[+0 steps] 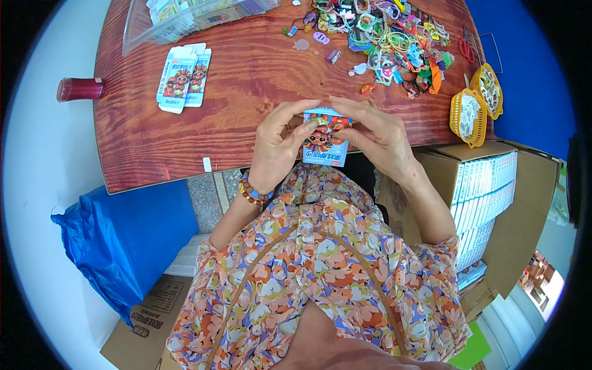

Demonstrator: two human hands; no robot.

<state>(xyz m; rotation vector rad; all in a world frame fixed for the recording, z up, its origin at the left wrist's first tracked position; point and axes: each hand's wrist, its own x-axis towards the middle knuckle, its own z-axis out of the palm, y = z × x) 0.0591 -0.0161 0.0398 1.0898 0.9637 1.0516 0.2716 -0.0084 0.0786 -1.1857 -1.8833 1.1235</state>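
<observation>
A small light-blue printed card box (pixel 327 154) with cartoon figures is held upright over the table's front edge. My left hand (pixel 280 142) grips its left side, thumb on the front face. On the other side my right hand (pixel 377 137) grips it, thumb also on the front and fingers curled over the top end. The back of the box is hidden. Two flattened boxes of the same print (pixel 177 83) lie overlapping on the wooden table (pixel 246 80), off to the left. A big pile of colourful small trinkets and loops (pixel 394 40) covers the far right.
A clear plastic bin (pixel 197 24) of printed packets stands far left. Yellow baskets (pixel 457 117) with white pieces and red scissors (pixel 467 49) sit at the right edge. Below, a cardboard carton (pixel 512 237) holds stacked boxes. A red jar (pixel 80 89) and blue bag (pixel 123 240) are at left.
</observation>
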